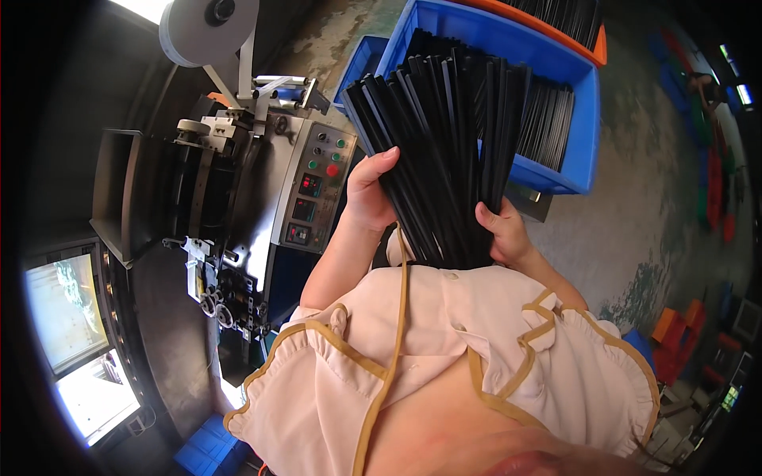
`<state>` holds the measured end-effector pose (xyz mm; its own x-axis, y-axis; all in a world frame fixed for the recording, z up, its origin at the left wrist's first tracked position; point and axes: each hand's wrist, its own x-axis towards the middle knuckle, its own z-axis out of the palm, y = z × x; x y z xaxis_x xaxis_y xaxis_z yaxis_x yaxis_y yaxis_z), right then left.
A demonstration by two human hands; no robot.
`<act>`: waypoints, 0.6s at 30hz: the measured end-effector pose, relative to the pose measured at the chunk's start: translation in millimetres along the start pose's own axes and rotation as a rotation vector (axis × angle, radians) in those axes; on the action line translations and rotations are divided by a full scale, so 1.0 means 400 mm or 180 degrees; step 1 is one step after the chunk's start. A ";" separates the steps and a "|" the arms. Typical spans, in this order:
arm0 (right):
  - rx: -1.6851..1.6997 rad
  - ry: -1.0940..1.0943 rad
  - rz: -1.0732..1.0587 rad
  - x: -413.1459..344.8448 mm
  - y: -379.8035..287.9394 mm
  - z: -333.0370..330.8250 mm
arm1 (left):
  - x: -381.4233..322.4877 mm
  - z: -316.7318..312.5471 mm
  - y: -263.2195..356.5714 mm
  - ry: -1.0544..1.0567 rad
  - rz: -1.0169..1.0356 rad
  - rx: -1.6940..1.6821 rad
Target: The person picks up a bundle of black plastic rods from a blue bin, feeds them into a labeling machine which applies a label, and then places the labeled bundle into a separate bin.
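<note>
A large fanned bundle of thin black sticks (437, 166) is held between both hands in front of my torso. My left hand (372, 189) grips its left side, the thumb lying over the outer sticks. On the lower right side, my right hand (505, 233) closes around the sticks with its thumb in front. The far ends spread apart and sit at uneven heights, while the near ends meet close to my shirt. Behind the bundle stands a blue plastic crate (586, 146) containing more black sticks (545, 122). The fingers beneath the bundle are mostly hidden.
To the left is a machine with a control panel (315, 184) of buttons and lit displays, and a large tape reel (208, 30) above. An orange crate (600, 53) holding dark sticks stands beyond the blue one. A cord (400, 309) hangs down my front.
</note>
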<state>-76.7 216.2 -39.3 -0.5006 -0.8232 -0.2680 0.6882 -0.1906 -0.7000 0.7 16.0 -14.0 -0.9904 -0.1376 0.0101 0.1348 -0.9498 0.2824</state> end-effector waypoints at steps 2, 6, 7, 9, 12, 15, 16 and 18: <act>0.0034 -0.0066 -0.0021 -0.004 0.001 -0.001 | 0.001 0.000 0.000 -0.0084 0.0035 -0.0046; 0.0318 -0.0142 -0.0074 -0.010 0.006 -0.008 | 0.002 -0.002 0.003 -0.0179 -0.0016 -0.0145; 0.0335 -0.0191 -0.0085 -0.011 0.006 -0.010 | 0.002 -0.005 0.004 -0.0168 -0.0016 -0.0120; 0.0350 -0.0231 -0.0068 -0.010 0.007 -0.012 | 0.001 -0.002 0.006 -0.0275 0.0024 -0.0174; 0.0386 -0.0267 -0.0054 -0.011 0.009 -0.014 | 0.002 0.011 0.006 -0.0335 0.0167 -0.0177; 0.0432 -0.0329 -0.0069 -0.010 0.009 -0.012 | -0.002 -0.001 0.006 -0.0300 0.0279 -0.0160; 0.0458 -0.0389 -0.0084 -0.010 0.009 -0.012 | -0.004 -0.006 0.006 -0.0312 0.0281 -0.0196; 0.0445 -0.0343 -0.0069 -0.012 0.008 -0.009 | -0.005 0.001 0.007 -0.0310 0.0205 -0.0046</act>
<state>-74.1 221.3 -42.5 -0.4621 -0.8692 -0.1759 0.7479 -0.2754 -0.6040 3.2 13.7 -12.9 -0.9778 -0.1711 0.1211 0.1979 -0.9439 0.2642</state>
